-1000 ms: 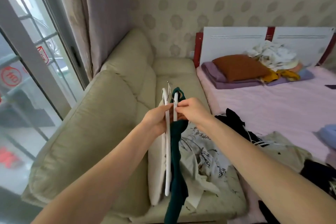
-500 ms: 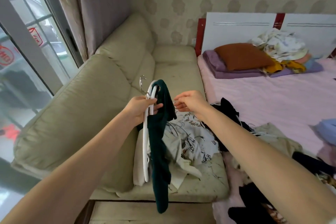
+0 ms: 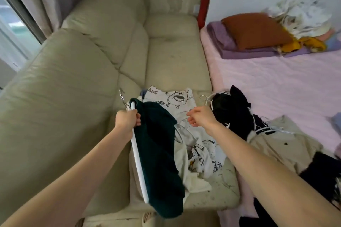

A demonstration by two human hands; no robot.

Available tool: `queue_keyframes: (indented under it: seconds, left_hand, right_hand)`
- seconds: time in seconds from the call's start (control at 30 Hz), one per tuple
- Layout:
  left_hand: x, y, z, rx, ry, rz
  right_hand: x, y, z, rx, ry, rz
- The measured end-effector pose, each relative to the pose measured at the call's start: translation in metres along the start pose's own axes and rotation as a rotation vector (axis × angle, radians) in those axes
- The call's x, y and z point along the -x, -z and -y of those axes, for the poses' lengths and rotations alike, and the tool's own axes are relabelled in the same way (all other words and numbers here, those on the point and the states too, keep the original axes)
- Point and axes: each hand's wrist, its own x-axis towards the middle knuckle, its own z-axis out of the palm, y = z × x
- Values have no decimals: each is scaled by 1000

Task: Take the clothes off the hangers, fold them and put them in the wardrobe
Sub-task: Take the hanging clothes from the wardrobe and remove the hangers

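Step in hand: getting the dark green garment [image 3: 162, 155] off its white hanger [image 3: 138, 155]. My left hand [image 3: 128, 119] has its grip clenched round the top of the hanger just below the metal hook [image 3: 122, 97], and the garment hangs from it, draped over the right side of the hanger, above the front edge of the sofa [image 3: 77, 83]. It looks only half on, one shoulder seemingly slipped free, though I can't tell for sure. My right hand [image 3: 200, 116] is apart from the garment, fingers loosely curled over the printed white shirt [image 3: 177, 101] on the seat; grip released as far as I can see, nothing pinched.

Next move, my guess: bring the right hand back to the green fabric near the hanger top, pinch it, pull it clear while the left keeps the hanger steady. Then drop the hanger aside and fold.

More waiting: a dark garment [image 3: 238, 108] on wire hangers [image 3: 263, 128] at the edge of the bed [image 3: 276, 83], and a beige garment [image 3: 287, 142] beside it. Wardrobe not in view. Task is early, nothing folded that I can see here.
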Motion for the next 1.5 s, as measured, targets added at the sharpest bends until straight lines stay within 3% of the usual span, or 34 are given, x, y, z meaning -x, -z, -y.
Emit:
queue_keyframes:
  seconds: [0.2, 0.3, 0.43, 0.57, 0.63, 0.73, 0.8, 1.03, 1.23, 1.37, 1.5]
  left_hand:
    - [-56, -31, 26, -63, 69, 1]
    - [-67, -45, 33, -42, 103, -4]
    - [-69, -70, 46, -17, 125, 34]
    - [-71, -89, 53, -18, 131, 67]
    - [-75, -94, 56, -23, 136, 59]
    - [-82, -96, 60, -20, 155, 29]
    - [-83, -97, 61, -4, 167, 21]
    - [-89, -107, 63, 51, 174, 37]
    - [-98, -136, 64, 11, 232, 59]
    - [-108, -162, 67, -6, 242, 78]
    - [-115, -167, 85, -3, 313, 130]
  right_hand:
    - [-82, -33, -56, 393, -60, -25]
    - [-103, -54, -90, 482, -180, 98]
    - [-125, -87, -119, 408, -307, 195]
    - [-130, -95, -120, 44, -432, 283]
    - [-132, -97, -119, 49, -319, 235]
    - [-133, -98, -111, 354, 32, 63]
    - [-134, -95, -109, 473, 156, -21]
    - [-152, -92, -127, 471, 60, 27]
    - [-150, -88, -138, 919, 248, -164]
    - [-155, -83, -133, 720, 84, -116]
    - [-159, -75, -132, 531, 51, -62]
